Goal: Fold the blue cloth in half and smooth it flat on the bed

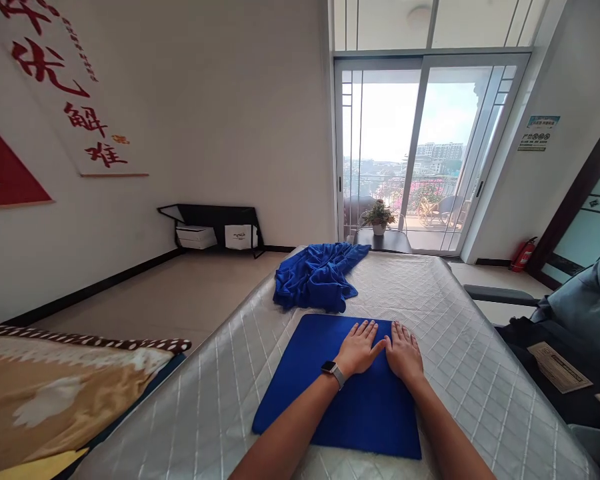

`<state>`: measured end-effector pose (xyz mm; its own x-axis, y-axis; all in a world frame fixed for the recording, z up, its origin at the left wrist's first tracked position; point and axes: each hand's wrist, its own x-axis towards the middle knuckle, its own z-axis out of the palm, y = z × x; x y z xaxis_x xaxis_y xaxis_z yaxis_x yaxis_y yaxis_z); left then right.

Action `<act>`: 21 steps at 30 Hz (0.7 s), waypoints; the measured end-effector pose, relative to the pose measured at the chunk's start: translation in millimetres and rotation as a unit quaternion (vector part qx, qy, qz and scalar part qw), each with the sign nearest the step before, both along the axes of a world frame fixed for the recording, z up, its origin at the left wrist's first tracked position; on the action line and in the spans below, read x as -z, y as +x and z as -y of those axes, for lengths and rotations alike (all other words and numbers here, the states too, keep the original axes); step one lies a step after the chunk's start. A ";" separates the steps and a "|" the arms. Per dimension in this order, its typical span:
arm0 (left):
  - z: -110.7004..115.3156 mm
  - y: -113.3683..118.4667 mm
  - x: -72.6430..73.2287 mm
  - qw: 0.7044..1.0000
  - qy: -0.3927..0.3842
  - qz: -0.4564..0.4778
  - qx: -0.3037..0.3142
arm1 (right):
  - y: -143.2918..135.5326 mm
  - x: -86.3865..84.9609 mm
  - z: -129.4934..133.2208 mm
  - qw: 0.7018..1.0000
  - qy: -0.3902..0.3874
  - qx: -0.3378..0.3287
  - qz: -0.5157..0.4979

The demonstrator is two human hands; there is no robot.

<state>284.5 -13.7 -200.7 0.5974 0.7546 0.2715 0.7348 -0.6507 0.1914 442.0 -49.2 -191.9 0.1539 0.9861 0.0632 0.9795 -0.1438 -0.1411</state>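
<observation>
A flat blue rectangle of folded cloth point(300, 393) lies on the quilted mattress point(460, 333) in front of me. My left hand point(361, 348), with a watch point(333, 372) on its wrist, rests flat on the upper right part of the cloth. Beside it my right hand point(404, 352) lies flat near the cloth's right edge. The two thumbs meet or nearly meet, and the fingers point away from me. Just beyond the folded piece sits a crumpled blue cloth point(315, 277), which neither hand touches.
Left of the mattress lies a tan patterned blanket point(70, 393). A black low rack point(215, 223) with white boxes stands by the wall. Past the mattress's far end is a potted plant point(379, 217) on a small dark table point(387, 241). Dark seating point(595, 340) flanks the right side.
</observation>
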 end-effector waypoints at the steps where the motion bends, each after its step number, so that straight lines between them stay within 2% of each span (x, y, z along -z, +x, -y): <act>1: -1.6 -9.1 -0.1 1.000 0.000 -0.005 -0.003 | -0.7 -0.4 -0.4 1.000 -0.002 0.003 -0.004; 9: -13.1 -90.6 -5.4 0.996 -0.025 -0.013 -0.090 | -2.7 0.4 -0.7 1.000 -0.005 0.009 -0.004; 14: -24.2 -139.6 -0.4 0.989 -0.031 -0.020 -0.143 | -4.1 0.9 -1.9 1.000 -0.008 0.007 0.000; 17: -30.3 -157.3 4.6 0.985 -0.026 -0.014 -0.172 | -5.2 0.8 -2.7 1.000 -0.012 0.010 -0.002; 21: -34.4 -164.3 8.3 0.982 -0.026 -0.001 -0.186 | -7.1 0.7 -3.2 1.000 -0.013 0.010 0.007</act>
